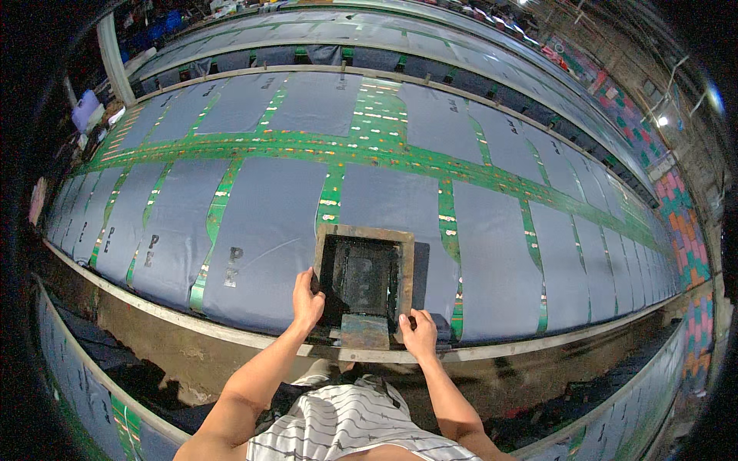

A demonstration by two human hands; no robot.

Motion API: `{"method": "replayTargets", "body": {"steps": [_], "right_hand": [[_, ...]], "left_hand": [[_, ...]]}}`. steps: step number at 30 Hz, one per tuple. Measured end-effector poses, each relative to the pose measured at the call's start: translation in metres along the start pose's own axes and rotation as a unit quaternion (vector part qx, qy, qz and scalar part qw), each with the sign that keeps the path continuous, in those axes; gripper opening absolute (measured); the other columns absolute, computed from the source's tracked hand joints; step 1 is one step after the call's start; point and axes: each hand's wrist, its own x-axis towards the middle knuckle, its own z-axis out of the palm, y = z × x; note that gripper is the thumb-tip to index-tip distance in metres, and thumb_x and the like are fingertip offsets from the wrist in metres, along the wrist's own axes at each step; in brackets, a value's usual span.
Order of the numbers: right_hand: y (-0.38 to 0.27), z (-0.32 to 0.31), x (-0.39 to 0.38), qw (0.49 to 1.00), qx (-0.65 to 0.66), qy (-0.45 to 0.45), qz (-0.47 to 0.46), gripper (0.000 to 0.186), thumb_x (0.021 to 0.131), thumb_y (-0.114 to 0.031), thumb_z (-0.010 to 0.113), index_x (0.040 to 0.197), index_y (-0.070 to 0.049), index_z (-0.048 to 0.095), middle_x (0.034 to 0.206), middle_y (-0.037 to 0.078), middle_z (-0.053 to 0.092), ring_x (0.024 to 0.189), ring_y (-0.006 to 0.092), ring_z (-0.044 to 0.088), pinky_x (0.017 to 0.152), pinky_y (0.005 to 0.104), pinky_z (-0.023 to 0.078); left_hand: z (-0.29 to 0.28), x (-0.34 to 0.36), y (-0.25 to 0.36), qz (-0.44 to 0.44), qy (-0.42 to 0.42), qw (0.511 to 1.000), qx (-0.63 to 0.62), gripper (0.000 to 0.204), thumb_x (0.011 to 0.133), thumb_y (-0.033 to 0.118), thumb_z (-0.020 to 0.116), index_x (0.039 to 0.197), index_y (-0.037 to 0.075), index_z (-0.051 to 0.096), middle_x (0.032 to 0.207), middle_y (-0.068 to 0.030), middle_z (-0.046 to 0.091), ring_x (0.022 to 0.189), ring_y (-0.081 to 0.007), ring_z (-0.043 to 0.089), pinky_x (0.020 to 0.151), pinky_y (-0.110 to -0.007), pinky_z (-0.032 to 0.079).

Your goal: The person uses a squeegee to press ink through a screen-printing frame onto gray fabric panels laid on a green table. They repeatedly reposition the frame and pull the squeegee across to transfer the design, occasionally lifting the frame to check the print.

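Note:
A rectangular wooden screen-printing frame (365,230) lies over a blue-grey fabric panel (388,196) at the near edge of a long printing table. Dark, wet-looking ink covers the mesh (357,276) inside it. Across its near end rests a flat, ink-stained block (365,332), which may be a squeegee. My left hand (308,301) grips the frame's left side, its fingers curled over the wood. At the near right corner my right hand (419,333) is closed on the frame. Fabric panels (265,207) to the left bear dark printed marks; those right of the frame show none in the near row.
Green strips of table surface (330,201) show between the panels. A pale rail (507,352) runs along the table's near edge, in front of my body. More long tables (254,34) stand beyond, and another lies behind me at lower left. A pillar (115,61) rises at far left.

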Motion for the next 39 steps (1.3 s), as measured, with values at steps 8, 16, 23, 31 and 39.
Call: {"method": "replayTargets", "body": {"steps": [8,16,23,31,39], "right_hand": [[-0.015,-0.022,0.01,0.999,0.032,0.01,-0.033,0.041,0.091,-0.032,0.07,0.109,0.005,0.068,0.099,0.02,0.066,0.092,0.0378,0.065,0.08,0.0441,0.052],[0.013,-0.014,0.0,1.0,0.023,0.001,-0.005,0.043,0.092,-0.033,0.069,0.113,0.004,0.068,0.104,0.019,0.066,0.095,0.0375,0.066,0.082,0.0439,0.052],[0.004,-0.014,0.002,0.999,-0.007,-0.037,0.012,0.049,0.092,-0.035,0.067,0.118,0.006,0.066,0.112,0.02,0.065,0.103,0.0386,0.064,0.091,0.0446,0.051],[0.023,-0.007,0.004,0.998,-0.003,-0.066,0.023,0.044,0.095,-0.028,0.064,0.123,0.006,0.064,0.119,0.022,0.064,0.109,0.0405,0.063,0.094,0.0455,0.05],[0.028,-0.006,0.005,0.998,-0.032,-0.052,-0.017,0.032,0.096,-0.017,0.063,0.119,0.005,0.066,0.114,0.022,0.067,0.102,0.0389,0.066,0.088,0.0417,0.053]], "left_hand": [[-0.008,0.013,0.019,-0.004,0.002,0.999,-0.042,0.066,0.068,-0.007,0.06,0.133,-0.009,0.052,0.12,-0.0213,0.057,0.116,-0.0384,0.057,0.103,-0.039,0.045],[0.015,-0.001,0.0,0.005,-0.002,1.0,-0.03,0.069,0.068,-0.007,0.06,0.136,-0.008,0.051,0.123,-0.0205,0.056,0.12,-0.0363,0.055,0.106,-0.038,0.043],[0.014,0.0,-0.009,0.015,-0.006,1.0,0.012,0.066,0.07,-0.005,0.058,0.135,-0.009,0.051,0.127,-0.0234,0.055,0.12,-0.0411,0.054,0.105,-0.041,0.043],[0.013,0.0,0.005,-0.005,-0.025,0.999,0.03,0.064,0.071,-0.005,0.058,0.134,-0.01,0.051,0.12,-0.023,0.056,0.115,-0.0419,0.054,0.102,-0.041,0.044],[0.015,0.001,-0.002,-0.016,-0.031,0.999,0.028,0.064,0.071,-0.004,0.057,0.135,-0.01,0.051,0.118,-0.0231,0.055,0.113,-0.042,0.055,0.1,-0.042,0.045]]}}
